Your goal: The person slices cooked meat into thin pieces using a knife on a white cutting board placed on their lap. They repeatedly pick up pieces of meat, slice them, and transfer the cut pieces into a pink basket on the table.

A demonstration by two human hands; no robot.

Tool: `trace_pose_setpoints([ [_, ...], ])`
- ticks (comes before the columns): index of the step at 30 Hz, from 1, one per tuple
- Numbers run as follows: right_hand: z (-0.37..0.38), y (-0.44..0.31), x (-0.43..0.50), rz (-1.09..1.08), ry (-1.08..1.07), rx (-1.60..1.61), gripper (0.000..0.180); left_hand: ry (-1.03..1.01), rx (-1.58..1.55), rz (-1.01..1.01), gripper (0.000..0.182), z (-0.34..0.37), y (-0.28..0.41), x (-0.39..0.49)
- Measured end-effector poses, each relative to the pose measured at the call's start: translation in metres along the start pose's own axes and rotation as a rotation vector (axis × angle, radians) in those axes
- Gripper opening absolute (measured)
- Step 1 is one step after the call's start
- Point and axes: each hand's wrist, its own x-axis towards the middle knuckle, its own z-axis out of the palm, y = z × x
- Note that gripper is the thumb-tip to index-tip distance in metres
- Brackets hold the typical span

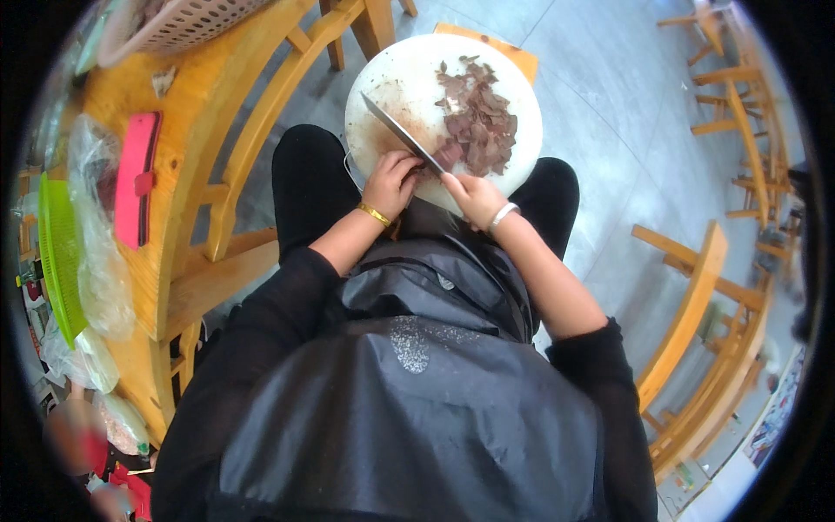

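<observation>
A kitchen knife (402, 129) lies slantwise over a round white cutting board (378, 78), its tip to the upper left. My right hand (479, 201) grips its handle. Left of the blade, my left hand (393, 181) is curled on the board with its fingertips on a dark brown piece of food (421, 171), mostly hidden by the fingers. Thin brown slices (479, 124), apparently cooked meat, are heaped on the board's right half. Reddish-brown smears and crumbs mark the left half. The board sits in front of my knees, above a wooden stool (522, 62).
A wooden table (189, 124) at left bears a pink perforated basket (189, 26), a pink phone case (136, 179), a clear plastic bag (98, 261) and a green basket (60, 254). Wooden chairs (685, 313) stand at right. Another person (78, 437) appears blurred at lower left.
</observation>
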Motion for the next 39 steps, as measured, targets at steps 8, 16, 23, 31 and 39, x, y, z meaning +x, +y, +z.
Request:
trace_pose_setpoints([
  [8,-0.011,0.008,-0.04,0.112,0.047,0.283,0.053,0.118,-0.136,-0.14,0.029,0.004,0.006,0.012],
  [16,0.0,0.003,-0.037,0.084,-0.041,0.15,0.054,0.082,-0.054,-0.108,0.019,0.0,0.0,0.008],
  [23,-0.01,-0.004,-0.033,0.219,-0.155,0.419,0.058,0.15,-0.092,-0.076,0.017,-0.003,0.001,0.011],
  [31,0.031,0.005,0.011,0.157,0.014,0.283,0.059,0.108,-0.131,-0.083,0.017,0.003,-0.011,0.012],
  [39,0.049,-0.01,0.038,-0.147,0.279,0.194,0.044,-0.168,0.034,-0.247,0.021,0.0,-0.011,0.004],
])
